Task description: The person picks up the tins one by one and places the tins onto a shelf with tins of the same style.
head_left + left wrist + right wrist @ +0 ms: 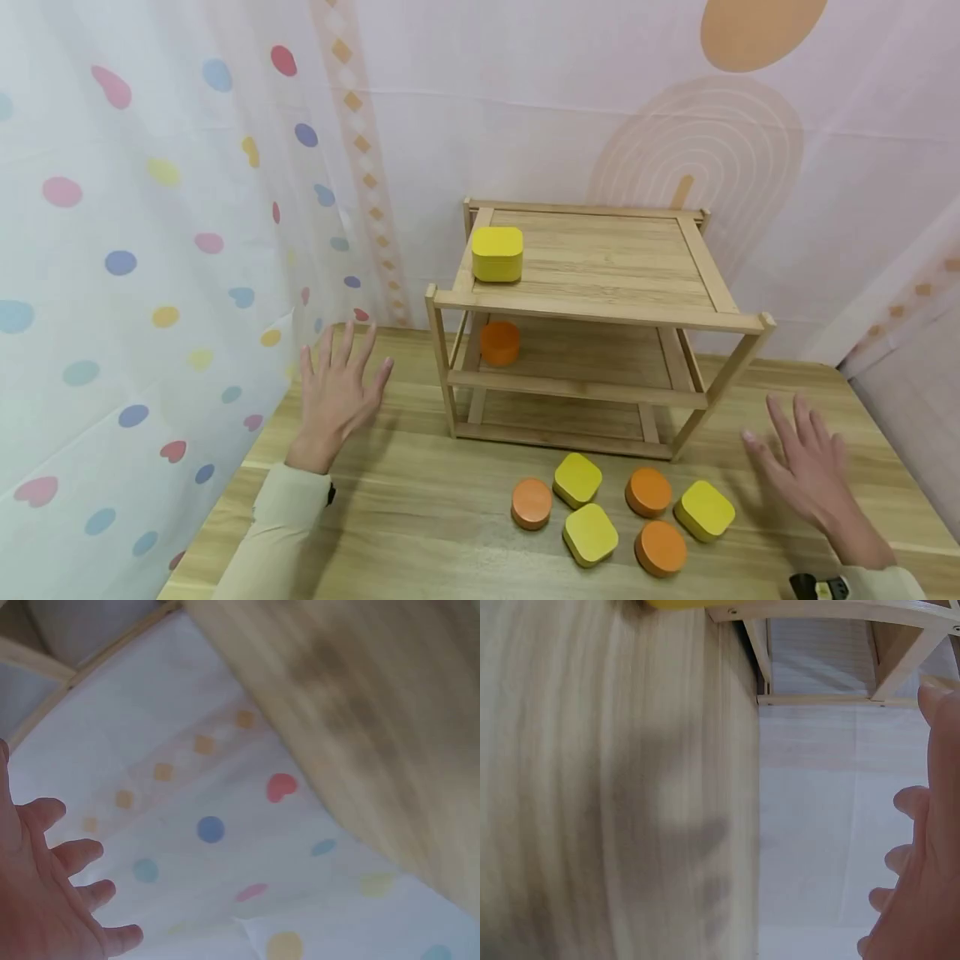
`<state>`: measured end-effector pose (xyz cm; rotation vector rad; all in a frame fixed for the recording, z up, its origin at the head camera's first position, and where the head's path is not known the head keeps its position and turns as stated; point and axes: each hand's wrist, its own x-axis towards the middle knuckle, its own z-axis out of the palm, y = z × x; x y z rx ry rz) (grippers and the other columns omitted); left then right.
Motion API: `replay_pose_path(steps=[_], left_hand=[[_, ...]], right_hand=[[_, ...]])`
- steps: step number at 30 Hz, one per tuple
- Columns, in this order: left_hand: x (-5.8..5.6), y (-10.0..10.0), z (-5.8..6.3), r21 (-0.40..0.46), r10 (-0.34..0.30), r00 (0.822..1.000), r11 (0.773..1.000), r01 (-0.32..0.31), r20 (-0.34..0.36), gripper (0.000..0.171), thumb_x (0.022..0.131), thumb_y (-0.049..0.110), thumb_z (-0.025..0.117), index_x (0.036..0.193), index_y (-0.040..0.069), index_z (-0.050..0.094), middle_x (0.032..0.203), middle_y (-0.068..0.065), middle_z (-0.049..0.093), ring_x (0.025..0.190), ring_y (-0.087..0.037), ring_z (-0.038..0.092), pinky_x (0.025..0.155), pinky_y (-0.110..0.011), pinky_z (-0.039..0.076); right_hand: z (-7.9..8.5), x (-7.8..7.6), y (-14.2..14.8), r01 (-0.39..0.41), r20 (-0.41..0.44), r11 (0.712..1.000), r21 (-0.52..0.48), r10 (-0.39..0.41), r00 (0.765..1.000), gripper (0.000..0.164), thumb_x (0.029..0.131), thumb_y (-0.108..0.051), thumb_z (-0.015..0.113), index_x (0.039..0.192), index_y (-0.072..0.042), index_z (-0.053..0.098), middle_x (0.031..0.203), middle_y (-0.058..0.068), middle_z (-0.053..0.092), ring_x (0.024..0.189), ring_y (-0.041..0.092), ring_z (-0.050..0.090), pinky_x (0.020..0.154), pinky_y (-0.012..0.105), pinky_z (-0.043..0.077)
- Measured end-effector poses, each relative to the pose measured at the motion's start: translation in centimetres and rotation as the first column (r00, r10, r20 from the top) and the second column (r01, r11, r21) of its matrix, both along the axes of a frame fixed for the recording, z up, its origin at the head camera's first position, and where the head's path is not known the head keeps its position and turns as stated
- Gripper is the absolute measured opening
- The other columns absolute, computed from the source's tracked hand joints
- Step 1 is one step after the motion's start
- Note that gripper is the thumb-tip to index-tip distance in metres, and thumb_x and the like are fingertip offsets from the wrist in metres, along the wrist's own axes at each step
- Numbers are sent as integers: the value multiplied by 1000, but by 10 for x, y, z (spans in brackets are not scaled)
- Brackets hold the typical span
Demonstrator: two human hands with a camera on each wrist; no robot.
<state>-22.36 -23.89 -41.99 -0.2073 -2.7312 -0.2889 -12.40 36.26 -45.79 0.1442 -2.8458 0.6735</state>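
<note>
My left hand (337, 400) is spread with straight fingers, left of the wooden shelf rack (592, 315), and holds nothing. On the other side, my right hand (806, 467) also has its fingers extended, apart from everything. A yellow rounded-square box (497, 254) stands at the left of the top shelf. Beneath it, an orange round box (499, 342) sits on the middle shelf. In front of the rack lie yellow boxes (577, 480) and orange round boxes (532, 503), several in all. The wrist views show the left hand (45, 892) and right hand (922, 855) with nothing in them.
The rack stands near the back edge of a wooden table (420, 533). Behind it hangs a patterned curtain (525, 142), and a dotted cloth (172, 333) drapes along the left side. A watch (821, 587) is on the right wrist.
</note>
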Motion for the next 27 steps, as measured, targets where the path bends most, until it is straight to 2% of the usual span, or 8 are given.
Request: replay_pose_path(steps=[7, 12, 15, 18, 21, 24, 25, 27], left_hand=[[-1, 7, 18, 126, -44, 998, 991, 49, -40, 66, 103, 52, 35, 156, 13, 29, 158, -23, 29, 147, -46, 18, 113, -69, 12], [-3, 12, 29, 190, -62, 993, 978, 80, -98, 66, 102, 51, 38, 156, 13, 30, 155, -24, 34, 145, -46, 23, 112, -70, 16], [-5, 14, 33, 209, -61, 991, 974, 85, -118, 65, 102, 51, 37, 156, 14, 30, 154, -24, 36, 143, -46, 25, 110, -69, 19], [-6, 16, 36, 232, -60, 990, 969, 88, -124, 65, 103, 51, 36, 156, 14, 30, 153, -24, 37, 142, -45, 28, 109, -69, 21], [-8, 17, 38, 260, -67, 988, 960, 101, -139, 64, 103, 51, 36, 155, 14, 31, 152, -23, 39, 140, -44, 31, 107, -70, 24], [-9, 20, 40, 291, -83, 981, 948, 131, -173, 63, 103, 50, 38, 154, 13, 34, 148, -23, 43, 137, -43, 37, 107, -67, 28], [-10, 22, 42, 305, -89, 979, 942, 142, -182, 62, 103, 50, 38, 154, 13, 35, 147, -22, 44, 136, -43, 38, 107, -65, 29], [-10, 25, 45, 338, -103, 975, 926, 167, -197, 62, 103, 49, 39, 153, 13, 36, 146, -22, 46, 135, -43, 41, 108, -62, 30]], right_hand=[[-6, 5, 0, -73, 35, 973, -219, 83, 996, 64, 107, -27, 38, 158, -5, 6, 157, 35, -10, 139, 65, -4, 105, 77, -8], [-5, 7, -1, -133, 41, 919, -371, 159, 986, 62, 108, -19, 38, 159, -12, 5, 160, 32, -5, 147, 48, -8, 106, 77, -1], [-5, 8, -2, -140, 42, 897, -420, 173, 984, 60, 108, -17, 37, 160, -15, 7, 160, 31, 2, 146, 46, -2, 105, 78, 2], [-5, 8, -4, -119, 77, 888, -443, 170, 982, 59, 108, -19, 36, 160, -17, 9, 160, 31, 8, 141, 50, 12, 100, 80, 13], [-9, 11, -5, -111, 93, 900, -422, 165, 982, 57, 108, -19, 37, 160, -15, 13, 159, 28, 17, 139, 23, 31, 112, 48, 34], [-14, 15, -6, -142, 66, 890, -432, 188, 980, 55, 107, -14, 39, 158, -8, 18, 157, 6, 30, 125, -10, 36, 94, 9, 37], [-17, 16, -6, -157, 47, 886, -437, 197, 979, 54, 107, -12, 40, 157, -6, 21, 153, -4, 35, 119, -17, 36, 86, 3, 35], [-20, 19, -7, -189, 14, 853, -487, 224, 974, 52, 106, -7, 41, 155, -2, 24, 145, -20, 38, 117, -17, 40, 86, 3, 36]])
